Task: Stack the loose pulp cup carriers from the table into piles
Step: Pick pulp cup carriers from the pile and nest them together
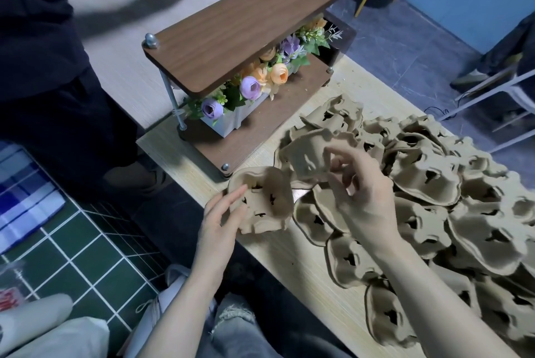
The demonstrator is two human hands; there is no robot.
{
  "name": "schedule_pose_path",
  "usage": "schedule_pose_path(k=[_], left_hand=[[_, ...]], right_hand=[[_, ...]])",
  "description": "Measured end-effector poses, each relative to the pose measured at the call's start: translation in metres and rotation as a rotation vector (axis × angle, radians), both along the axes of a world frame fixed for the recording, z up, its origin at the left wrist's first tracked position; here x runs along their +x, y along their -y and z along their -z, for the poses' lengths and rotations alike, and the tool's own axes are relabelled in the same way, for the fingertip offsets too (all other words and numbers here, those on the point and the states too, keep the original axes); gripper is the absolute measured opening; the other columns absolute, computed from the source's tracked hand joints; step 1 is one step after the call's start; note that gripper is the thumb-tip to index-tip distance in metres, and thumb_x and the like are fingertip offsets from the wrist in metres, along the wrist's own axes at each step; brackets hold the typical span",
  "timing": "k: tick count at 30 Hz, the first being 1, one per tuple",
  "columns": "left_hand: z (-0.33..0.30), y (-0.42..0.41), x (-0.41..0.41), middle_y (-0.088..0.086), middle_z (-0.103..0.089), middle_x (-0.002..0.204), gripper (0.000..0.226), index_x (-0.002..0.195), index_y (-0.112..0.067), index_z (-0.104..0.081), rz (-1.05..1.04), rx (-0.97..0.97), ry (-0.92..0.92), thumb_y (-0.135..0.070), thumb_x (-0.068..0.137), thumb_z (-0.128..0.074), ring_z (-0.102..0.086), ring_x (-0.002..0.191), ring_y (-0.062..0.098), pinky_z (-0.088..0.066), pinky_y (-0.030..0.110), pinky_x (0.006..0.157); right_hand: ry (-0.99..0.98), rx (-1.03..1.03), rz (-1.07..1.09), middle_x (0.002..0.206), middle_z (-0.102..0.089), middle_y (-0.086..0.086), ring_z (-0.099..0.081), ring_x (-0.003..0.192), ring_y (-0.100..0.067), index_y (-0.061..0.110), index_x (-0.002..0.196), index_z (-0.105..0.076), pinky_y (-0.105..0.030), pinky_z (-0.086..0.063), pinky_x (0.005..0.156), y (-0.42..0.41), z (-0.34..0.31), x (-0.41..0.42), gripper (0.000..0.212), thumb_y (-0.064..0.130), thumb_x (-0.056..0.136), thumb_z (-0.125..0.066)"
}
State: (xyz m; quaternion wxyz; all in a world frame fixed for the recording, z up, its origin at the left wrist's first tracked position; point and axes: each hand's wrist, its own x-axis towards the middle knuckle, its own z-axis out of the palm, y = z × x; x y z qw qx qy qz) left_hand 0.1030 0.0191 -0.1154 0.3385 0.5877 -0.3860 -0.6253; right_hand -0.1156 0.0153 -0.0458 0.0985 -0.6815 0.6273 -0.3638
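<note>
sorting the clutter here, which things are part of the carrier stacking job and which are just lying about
Part of the job:
carrier in the left hand
carrier in the right hand
loose carrier heap
left hand
right hand

Just lying about:
wooden shelf
flower box

No readable text, red print on white bag (pixel 11 301) too blurred
</note>
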Motion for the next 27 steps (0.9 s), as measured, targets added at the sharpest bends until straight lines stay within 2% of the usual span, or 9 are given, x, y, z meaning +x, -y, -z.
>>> schedule_pose_path(k=[3, 6, 8, 12, 16, 18, 20, 23, 27], left_hand=[[-0.007, 0.001, 0.001, -0.007, -0.064, 0.126, 0.021, 0.102, -0.032, -0.075, -0.070, 0.090, -0.147, -0.040, 0.095, -0.057, -0.059, 0.117, 0.007, -0.047, 0.043, 0.104], [-0.011, 0.005, 0.000, -0.003, -0.071, 0.119, 0.069, 0.118, -0.022, -0.069, -0.128, 0.189, -0.199, -0.075, 0.074, -0.063, -0.067, 0.107, 0.008, -0.051, 0.042, 0.100], [-0.014, 0.007, 0.001, -0.005, -0.072, 0.117, 0.082, 0.119, -0.026, -0.069, -0.109, 0.189, -0.192, -0.084, 0.061, -0.060, -0.067, 0.108, 0.009, -0.051, 0.042, 0.100], [-0.019, 0.011, -0.001, 0.006, -0.069, 0.112, 0.050, 0.083, -0.024, -0.074, -0.027, 0.120, -0.106, -0.071, 0.069, -0.066, -0.066, 0.105, 0.021, -0.049, 0.051, 0.102], [-0.017, 0.013, -0.001, 0.014, -0.069, 0.106, 0.028, 0.073, -0.016, -0.073, -0.079, 0.152, -0.134, -0.042, 0.084, -0.071, -0.066, 0.098, 0.026, -0.048, 0.055, 0.102], [-0.018, 0.013, 0.000, 0.013, -0.070, 0.106, 0.028, 0.073, -0.015, -0.073, -0.083, 0.175, -0.153, -0.042, 0.082, -0.073, -0.067, 0.102, 0.026, -0.048, 0.054, 0.103], [-0.019, 0.013, 0.001, 0.010, -0.071, 0.106, 0.036, 0.081, -0.010, -0.073, -0.084, 0.188, -0.182, -0.045, 0.077, -0.072, -0.066, 0.104, 0.026, -0.046, 0.054, 0.105], [-0.019, 0.014, 0.004, 0.007, -0.074, 0.101, 0.034, 0.099, -0.001, -0.070, -0.091, 0.189, -0.219, -0.033, 0.088, -0.069, -0.067, 0.104, 0.023, -0.045, 0.054, 0.106], [-0.023, 0.011, 0.010, 0.003, -0.077, 0.099, 0.017, 0.102, -0.013, -0.074, -0.069, 0.202, -0.251, -0.021, 0.094, -0.062, -0.070, 0.090, 0.011, -0.050, 0.052, 0.101]], right_hand=[[-0.115, -0.045, -0.115, 0.092, -0.061, 0.004, -0.056, 0.077, -0.005, 0.019, 0.112, -0.056, -0.021, -0.048, 0.066, -0.010, 0.007, 0.020, 0.034, -0.001, 0.086, -0.065], [-0.305, -0.074, -0.246, 0.082, -0.059, -0.003, -0.053, 0.072, -0.019, 0.015, 0.110, -0.056, -0.034, -0.045, 0.058, -0.020, 0.025, 0.035, 0.035, -0.006, 0.083, -0.064], [-0.361, -0.040, -0.300, 0.084, -0.058, -0.003, -0.055, 0.072, -0.023, 0.015, 0.112, -0.055, -0.036, -0.045, 0.057, -0.025, 0.032, 0.041, 0.039, -0.007, 0.082, -0.066], [-0.426, 0.026, -0.361, 0.091, -0.061, -0.001, -0.059, 0.078, -0.023, 0.016, 0.118, -0.054, -0.036, -0.048, 0.060, -0.035, 0.034, 0.044, 0.038, 0.001, 0.084, -0.064], [-0.403, 0.020, -0.372, 0.089, -0.063, 0.005, -0.058, 0.075, -0.017, 0.017, 0.113, -0.059, -0.030, -0.046, 0.061, -0.038, 0.026, 0.040, 0.026, 0.006, 0.089, -0.058], [-0.234, 0.011, -0.259, 0.081, -0.058, 0.020, -0.052, 0.067, -0.006, 0.021, 0.103, -0.059, -0.020, -0.041, 0.061, -0.042, 0.016, 0.042, 0.014, 0.014, 0.092, -0.056], [0.125, 0.075, -0.044, 0.073, -0.055, 0.021, -0.050, 0.060, -0.005, 0.023, 0.091, -0.058, -0.019, -0.040, 0.056, -0.046, 0.008, 0.045, 0.003, 0.026, 0.092, -0.058], [0.690, 0.346, 0.248, 0.067, -0.057, 0.004, -0.051, 0.058, -0.013, 0.020, 0.097, -0.056, -0.031, -0.041, 0.055, -0.040, 0.003, 0.048, 0.027, 0.043, 0.089, -0.067], [0.886, 0.568, 0.290, 0.063, -0.053, 0.000, -0.046, 0.050, -0.008, 0.013, 0.109, -0.054, -0.015, -0.038, 0.049, -0.026, 0.006, 0.050, 0.025, 0.015, 0.089, -0.068]])
